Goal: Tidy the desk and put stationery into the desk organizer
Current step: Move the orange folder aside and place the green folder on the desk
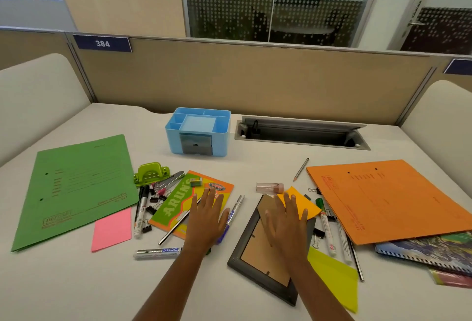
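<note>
- Both forearms reach in from the desk's [255, 167] near edge. The left hand [207, 216] lies palm down with fingers straight and spread over the near right corner of the notebook [178, 198] — it grasps nothing.
- The right hand [286, 221] is just as flat and released, over the back of the frame [255, 251], which lies face down by the near edge, right of centre. Whether either palm presses or hovers I cannot tell.
- The organizer [198, 130] — blue, with a grey drawer — stands upright toward the far edge, at centre, well apart from both hands. Just right of it is the cable tray [301, 133], sunk into the desk.
- The green folder [76, 188] lies flat by the left edge, with pink paper [112, 228] just beside its near edge.
- Between the green folder and the notebook, a hole punch [150, 174], stapler [168, 183], binder clips [153, 203] and black-capped marker [139, 216] lie in a loose heap.
- An eraser [196, 181] sits on the notebook's far corner.
- A silver marker [157, 253] lies beside the left forearm, and a purple-capped marker [235, 209] lies just right of the left hand.
- An orange note [304, 203] overlaps the frame's far corner, with a clear tube [269, 188] just beyond it and a pencil [301, 169] farther toward the far edge.
- The orange folder [390, 200] by the right edge covers part of a spiral book [429, 249].
- White markers [328, 234] lie between the orange folder and the frame, and yellow-green paper [334, 274] lies at the frame's near right.
</note>
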